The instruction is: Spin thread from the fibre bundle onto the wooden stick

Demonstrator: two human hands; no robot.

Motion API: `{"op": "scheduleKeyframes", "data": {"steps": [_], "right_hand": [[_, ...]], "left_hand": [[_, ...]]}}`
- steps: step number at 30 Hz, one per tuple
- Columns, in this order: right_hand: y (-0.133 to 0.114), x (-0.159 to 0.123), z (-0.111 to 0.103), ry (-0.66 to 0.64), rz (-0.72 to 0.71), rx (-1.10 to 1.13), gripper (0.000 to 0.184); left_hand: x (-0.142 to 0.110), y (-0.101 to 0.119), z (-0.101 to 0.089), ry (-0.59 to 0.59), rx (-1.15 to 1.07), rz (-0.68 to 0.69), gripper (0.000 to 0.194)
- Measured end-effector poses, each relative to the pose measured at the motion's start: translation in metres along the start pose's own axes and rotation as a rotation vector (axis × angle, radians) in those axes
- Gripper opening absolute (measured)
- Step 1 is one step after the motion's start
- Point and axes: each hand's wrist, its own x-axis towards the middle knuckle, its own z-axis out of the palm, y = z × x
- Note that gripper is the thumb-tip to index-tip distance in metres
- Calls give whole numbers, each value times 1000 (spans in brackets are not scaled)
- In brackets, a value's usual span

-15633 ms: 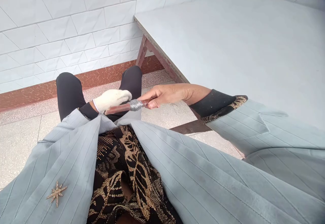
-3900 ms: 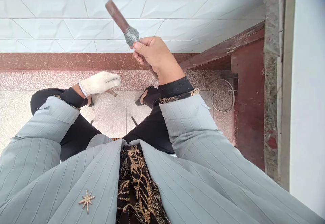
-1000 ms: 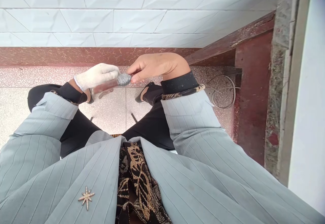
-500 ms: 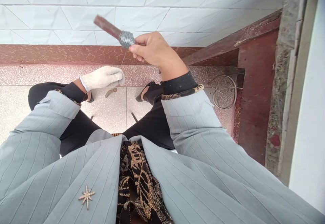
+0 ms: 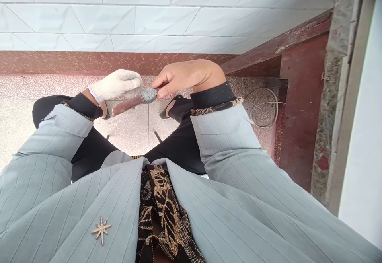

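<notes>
My right hand, bare, is closed around the right end of a reddish-brown stick. Grey wire is wound in a thick bundle around the stick, right beside my thumb and fingertips. The stick's free end points left and slightly down. My left hand wears a white knit glove and is pinched closed just above the stick. The strand between the gloved fingers and the bundle is too thin to make out now; a moment ago a thin wire ran between them.
A white tiled wall with a reddish base ledge stands in front. On the right are a reddish-brown wooden panel and a loop of pale cable on the floor. My black-trousered legs are below.
My right hand has come down with the stick, which has swung from pointing up-left to pointing down-left. The gloved left hand has risen slightly and shifted a little left.
</notes>
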Motion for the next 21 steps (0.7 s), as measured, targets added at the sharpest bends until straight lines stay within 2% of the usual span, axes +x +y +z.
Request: {"op": "scheduleKeyframes", "data": {"steps": [3,6,8,11,15,17,18,20,21], "right_hand": [[8,-1,-1,207,-154,204,6],[14,5,2,404,-307,341,14],[14,11,5,525,-346,351,23],[10,18,8,716,-209,282,31],[9,21,3,912,62,108,25],[9,20,1,922,204,-109,29],[9,18,0,889,275,-225,31],[8,15,0,727,403,-403,30],[7,13,0,600,447,-454,28]], "left_hand": [[7,-14,7,90,-187,35,20],[14,-24,15,208,-295,42,26],[16,-25,19,269,-326,29,29],[12,-19,22,248,-282,20,28],[7,-9,20,124,-66,-16,18],[6,-5,17,88,64,-46,15],[6,-3,16,82,127,-57,14],[6,0,12,80,238,-74,14],[5,2,11,72,278,-83,14]]}}
